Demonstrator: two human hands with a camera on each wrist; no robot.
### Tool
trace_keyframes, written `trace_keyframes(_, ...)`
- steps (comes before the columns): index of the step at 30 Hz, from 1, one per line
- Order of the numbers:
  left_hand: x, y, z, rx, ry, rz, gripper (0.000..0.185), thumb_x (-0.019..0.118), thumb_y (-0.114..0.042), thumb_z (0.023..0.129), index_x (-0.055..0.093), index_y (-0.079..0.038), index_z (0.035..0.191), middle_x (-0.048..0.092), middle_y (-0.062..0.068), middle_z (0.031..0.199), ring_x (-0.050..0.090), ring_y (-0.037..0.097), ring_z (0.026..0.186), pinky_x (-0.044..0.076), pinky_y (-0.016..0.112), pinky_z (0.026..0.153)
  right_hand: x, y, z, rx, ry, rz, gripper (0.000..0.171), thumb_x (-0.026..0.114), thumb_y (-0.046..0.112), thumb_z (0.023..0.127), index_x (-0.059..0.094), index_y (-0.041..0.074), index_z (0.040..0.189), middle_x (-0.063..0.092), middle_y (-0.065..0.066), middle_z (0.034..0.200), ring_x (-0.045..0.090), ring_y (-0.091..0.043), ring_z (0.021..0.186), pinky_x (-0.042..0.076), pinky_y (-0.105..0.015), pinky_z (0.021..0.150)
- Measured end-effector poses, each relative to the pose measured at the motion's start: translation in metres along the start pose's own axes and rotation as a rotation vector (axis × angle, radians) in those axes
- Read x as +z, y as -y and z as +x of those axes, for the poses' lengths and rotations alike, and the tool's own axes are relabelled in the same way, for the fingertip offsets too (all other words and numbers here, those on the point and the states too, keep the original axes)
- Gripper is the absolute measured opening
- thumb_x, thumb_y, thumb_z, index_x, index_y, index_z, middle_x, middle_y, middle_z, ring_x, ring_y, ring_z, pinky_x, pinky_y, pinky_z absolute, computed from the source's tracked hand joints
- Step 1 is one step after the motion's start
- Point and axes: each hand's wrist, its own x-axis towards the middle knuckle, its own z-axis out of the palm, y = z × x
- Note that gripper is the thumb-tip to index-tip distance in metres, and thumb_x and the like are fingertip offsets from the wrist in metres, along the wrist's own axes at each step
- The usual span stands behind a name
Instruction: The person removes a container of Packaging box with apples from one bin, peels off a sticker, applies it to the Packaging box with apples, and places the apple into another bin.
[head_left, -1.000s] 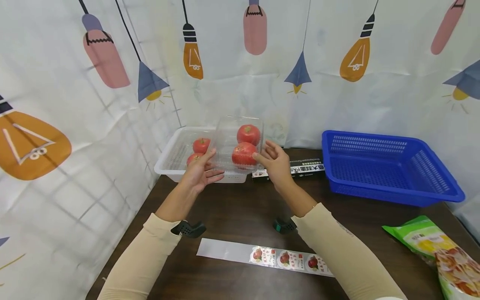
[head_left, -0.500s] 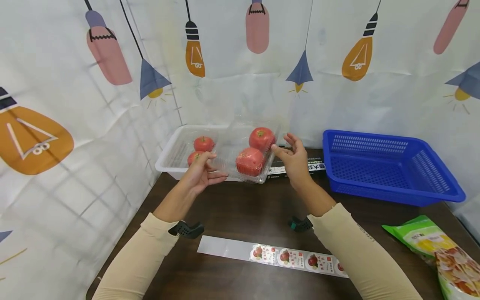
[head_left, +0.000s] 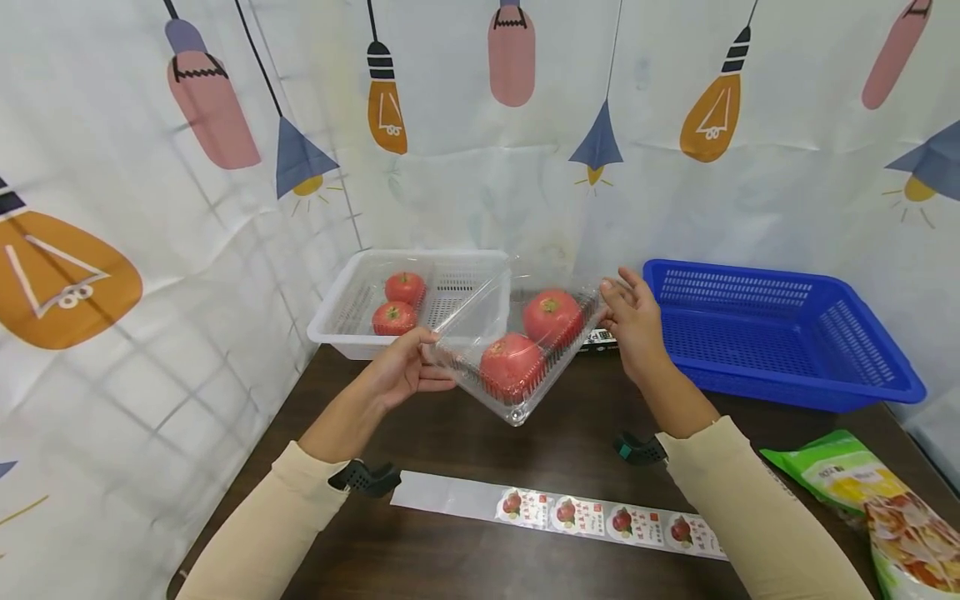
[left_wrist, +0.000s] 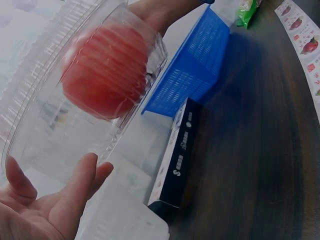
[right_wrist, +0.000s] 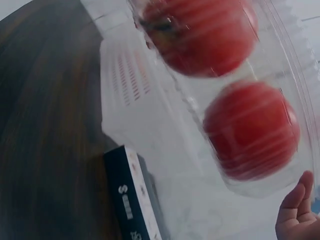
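Head view: clear clamshell (head_left: 517,350) with two tomatoes (head_left: 512,367) is held tilted above the table (head_left: 480,442), between left hand (head_left: 397,377), curled on its near-left corner, and right hand (head_left: 633,321), fingers straight against its far-right edge. Since 0.5 s ago it has been swung rightward, tilted more. Left wrist: grip looks loose; slip risk. Right wrist: tomatoes could roll, lid could pop.

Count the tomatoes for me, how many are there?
4. Two sit in the clear box held up between both hands: one nearer, one farther. Two more lie in the white basket. Others could be hidden.
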Motion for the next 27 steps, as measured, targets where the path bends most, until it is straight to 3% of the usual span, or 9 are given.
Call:
trace_keyframes(8,0.001,0.013,-0.002,-0.04,0.087,0.046,0.029,0.046,-0.021,0.094,0.054,-0.006,0.117,0.071,0.013,0.097,0.071,0.028,0.084,0.053,0.052,0.078,-0.029,0.002,-0.02,0.099,0.069,-0.217,0.07,0.06,0.043,0.095,0.035,0.009,0.151,0.056,-0.01,0.132,0.057,-0.008,0.066,0.051,-0.021,0.066)
trace_keyframes(13,0.0,0.021,0.003,-0.095,0.175,0.057,0.027,0.048,-0.024,0.094,0.056,-0.009,0.115,0.07,0.012,0.099,0.07,0.03,0.089,0.052,0.053,0.082,-0.045,0.004,-0.033,0.194,0.139,-0.384,0.07,0.058,0.05,0.094,0.041,0.009,0.148,0.055,-0.01,0.123,0.058,-0.011,0.068,0.052,-0.025,0.069)
trace_keyframes(17,0.0,0.028,0.009,-0.167,0.224,0.043,0.026,0.053,-0.028,0.094,0.059,-0.007,0.107,0.07,0.012,0.1,0.069,0.031,0.092,0.052,0.053,0.084,-0.057,0.002,-0.046,0.237,0.204,-0.454,0.068,0.057,0.048,0.096,0.039,0.009,0.149,0.057,-0.01,0.117,0.058,-0.014,0.067,0.051,-0.029,0.069)
trace_keyframes(21,0.003,0.034,0.015,-0.216,0.208,0.028,0.028,0.055,-0.031,0.095,0.057,-0.005,0.106,0.067,0.014,0.105,0.068,0.031,0.095,0.051,0.054,0.086,-0.068,0.001,-0.06,0.257,0.238,-0.473,0.066,0.056,0.044,0.098,0.038,0.007,0.149,0.06,-0.011,0.118,0.059,-0.016,0.068,0.051,-0.031,0.068)
trace_keyframes(27,0.008,0.043,0.025,-0.245,0.139,0.013,0.038,0.05,-0.035,0.1,0.045,-0.007,0.125,0.06,0.022,0.123,0.064,0.033,0.102,0.05,0.052,0.089,-0.077,-0.006,-0.077,0.294,0.24,-0.42,0.066,0.055,0.044,0.098,0.039,0.002,0.147,0.048,-0.018,0.131,0.059,-0.017,0.071,0.054,-0.033,0.072)
